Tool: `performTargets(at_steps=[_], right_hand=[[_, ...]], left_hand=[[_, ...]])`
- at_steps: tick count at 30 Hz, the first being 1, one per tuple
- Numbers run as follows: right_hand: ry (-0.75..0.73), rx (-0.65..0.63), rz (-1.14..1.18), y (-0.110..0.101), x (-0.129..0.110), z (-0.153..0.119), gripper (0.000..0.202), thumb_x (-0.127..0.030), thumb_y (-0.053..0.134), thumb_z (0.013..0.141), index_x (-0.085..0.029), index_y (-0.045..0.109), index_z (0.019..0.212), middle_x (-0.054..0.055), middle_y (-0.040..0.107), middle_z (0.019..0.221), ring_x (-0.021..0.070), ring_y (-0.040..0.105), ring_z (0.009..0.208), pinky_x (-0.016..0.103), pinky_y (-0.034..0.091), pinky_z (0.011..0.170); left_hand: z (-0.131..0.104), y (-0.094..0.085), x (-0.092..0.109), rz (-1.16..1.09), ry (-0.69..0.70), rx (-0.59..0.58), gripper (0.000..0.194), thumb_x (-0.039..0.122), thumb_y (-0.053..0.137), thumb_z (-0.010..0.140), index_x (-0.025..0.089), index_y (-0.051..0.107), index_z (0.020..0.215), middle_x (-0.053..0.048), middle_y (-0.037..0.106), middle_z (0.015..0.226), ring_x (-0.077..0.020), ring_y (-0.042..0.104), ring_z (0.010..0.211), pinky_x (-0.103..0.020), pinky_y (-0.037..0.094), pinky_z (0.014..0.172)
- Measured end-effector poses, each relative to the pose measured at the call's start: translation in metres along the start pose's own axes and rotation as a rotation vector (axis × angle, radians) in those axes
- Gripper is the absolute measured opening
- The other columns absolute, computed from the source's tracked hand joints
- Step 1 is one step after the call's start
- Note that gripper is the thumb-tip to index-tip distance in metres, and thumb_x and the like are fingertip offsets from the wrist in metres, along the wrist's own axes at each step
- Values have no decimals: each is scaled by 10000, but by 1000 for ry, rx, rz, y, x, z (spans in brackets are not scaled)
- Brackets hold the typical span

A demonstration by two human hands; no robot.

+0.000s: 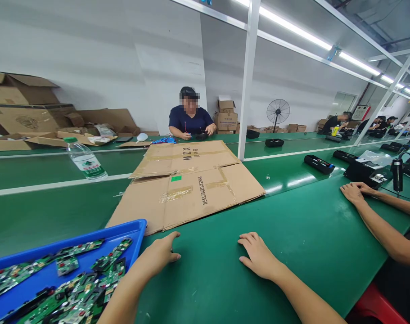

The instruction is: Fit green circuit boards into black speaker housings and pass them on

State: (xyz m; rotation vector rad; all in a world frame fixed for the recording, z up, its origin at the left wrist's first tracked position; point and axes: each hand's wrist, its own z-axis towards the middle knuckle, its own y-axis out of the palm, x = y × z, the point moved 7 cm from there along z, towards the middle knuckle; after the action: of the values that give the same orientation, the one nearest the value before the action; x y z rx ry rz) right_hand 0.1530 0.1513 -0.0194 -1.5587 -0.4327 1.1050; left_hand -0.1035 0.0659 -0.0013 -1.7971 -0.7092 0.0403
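My left hand (pixel 162 253) hovers over or rests on the green table (pixel 208 274), just right of a blue tray (pixel 141 229). Its thumb and a finger are spread apart, with nothing between them. Inside the tray lie several green circuit boards (pixel 112 256), heaped loosely. On the same table, farther right, my right hand (pixel 259 256) has its fingers stretched forward and holds nothing. Beyond both hands lies a flattened cardboard sheet (pixel 191 198) with strips of tape and printed letters. Neither hand touches the cardboard.
A water bottle (pixel 86 159) stands left of the cardboard. Across the line sits a person (pixel 191 119) handling small parts. At right, a co-worker's hands (pixel 355 191) rest near a black device (pixel 365 173). A white post (pixel 248 85) rises behind the cardboard. Black housings (pixel 318 164) lie along the line.
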Motion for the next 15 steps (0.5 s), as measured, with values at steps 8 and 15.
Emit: performTargets(at_steps=[8,15], right_hand=[[-4,3,-2,2,1,0,413,-277,526,821,-216,470,1225,62,459,1274,257,364,1172,419,357,973],[-2,-3,2,1,1,0,405,-283,511,833,-218,465,1230,62,457,1276,252,364,1175,414,362,969]], left_hand=[[3,0,-4,-29,-18,14,643,275,519,682,76,391,1280,-125,661,913,-261,630,818,-308,451,684],[-3,-4,2,-19,-34,-13,640,316,532,676,86,413,1261,-130,668,917,-269,631,835,-305,455,671]])
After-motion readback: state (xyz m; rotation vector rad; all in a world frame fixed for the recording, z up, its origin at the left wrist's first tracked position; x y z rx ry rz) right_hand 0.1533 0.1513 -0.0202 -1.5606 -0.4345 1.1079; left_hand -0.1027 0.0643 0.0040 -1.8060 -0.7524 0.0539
